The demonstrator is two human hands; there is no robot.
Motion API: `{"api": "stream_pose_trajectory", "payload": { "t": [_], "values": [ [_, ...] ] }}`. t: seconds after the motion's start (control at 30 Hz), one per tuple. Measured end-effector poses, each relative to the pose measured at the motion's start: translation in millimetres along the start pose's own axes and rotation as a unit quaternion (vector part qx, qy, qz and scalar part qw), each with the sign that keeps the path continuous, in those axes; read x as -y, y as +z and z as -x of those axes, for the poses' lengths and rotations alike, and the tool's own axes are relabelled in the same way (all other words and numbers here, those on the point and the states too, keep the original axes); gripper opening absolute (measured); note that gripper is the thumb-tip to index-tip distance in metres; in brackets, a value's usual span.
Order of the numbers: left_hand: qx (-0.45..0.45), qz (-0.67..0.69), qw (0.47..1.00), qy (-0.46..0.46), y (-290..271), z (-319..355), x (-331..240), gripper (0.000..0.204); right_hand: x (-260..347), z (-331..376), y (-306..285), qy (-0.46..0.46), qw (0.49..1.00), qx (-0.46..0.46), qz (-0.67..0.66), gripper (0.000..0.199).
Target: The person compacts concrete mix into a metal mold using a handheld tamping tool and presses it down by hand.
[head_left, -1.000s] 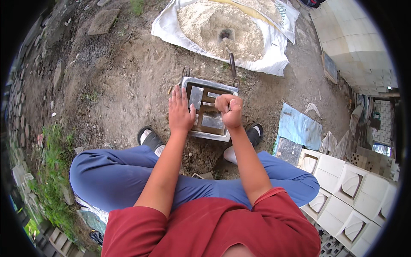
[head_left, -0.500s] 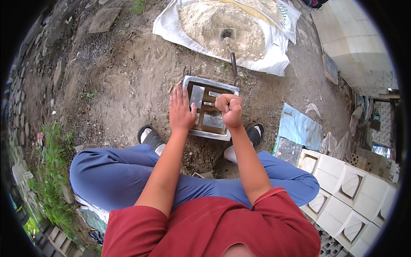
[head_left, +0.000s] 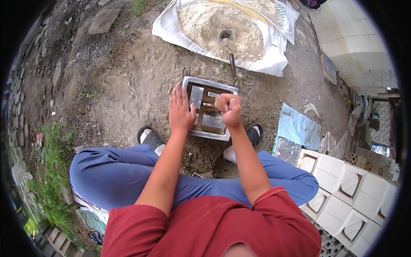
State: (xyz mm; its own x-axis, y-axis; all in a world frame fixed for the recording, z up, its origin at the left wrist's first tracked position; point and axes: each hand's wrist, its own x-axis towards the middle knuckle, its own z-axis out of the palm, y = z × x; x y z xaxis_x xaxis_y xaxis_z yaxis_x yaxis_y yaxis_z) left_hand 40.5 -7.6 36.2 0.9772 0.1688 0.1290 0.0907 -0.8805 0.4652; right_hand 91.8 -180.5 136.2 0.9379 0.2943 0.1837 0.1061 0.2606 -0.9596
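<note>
A rectangular metal mould (head_left: pixel 209 84) with shiny inner plates lies on the dirt between my feet. My left hand (head_left: pixel 180 112) rests flat, fingers spread, on the mould's left rim. My right hand (head_left: pixel 230 110) is a closed fist over the mould's right half, gripping a small metal part (head_left: pixel 213 94) of the mould; what lies under the fist is hidden. Two dark handles (head_left: pixel 232 65) stick out from the mould's far edge.
A white sack sheet (head_left: pixel 265 64) heaped with pale sand (head_left: pixel 214 21) lies beyond the mould. White cast blocks (head_left: pixel 342 180) are stacked at the lower right, beside a blue sheet (head_left: pixel 297 126). Stones and grass (head_left: pixel 47 171) line the left edge.
</note>
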Motion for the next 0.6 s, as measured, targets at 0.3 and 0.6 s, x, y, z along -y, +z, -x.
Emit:
{"api": "stream_pose_trajectory", "payload": {
  "t": [0.3,0.6],
  "values": [
    [-0.011,0.013,1.0,0.007,0,-3,4,0.079,38,-11,4,-0.007,1.0,0.007,-0.016,0.056],
    [-0.009,0.015,1.0,0.002,2,-3,3,0.079,8,-6,-3,0.004,1.0,-0.008,0.016,0.064]
  ]
}}
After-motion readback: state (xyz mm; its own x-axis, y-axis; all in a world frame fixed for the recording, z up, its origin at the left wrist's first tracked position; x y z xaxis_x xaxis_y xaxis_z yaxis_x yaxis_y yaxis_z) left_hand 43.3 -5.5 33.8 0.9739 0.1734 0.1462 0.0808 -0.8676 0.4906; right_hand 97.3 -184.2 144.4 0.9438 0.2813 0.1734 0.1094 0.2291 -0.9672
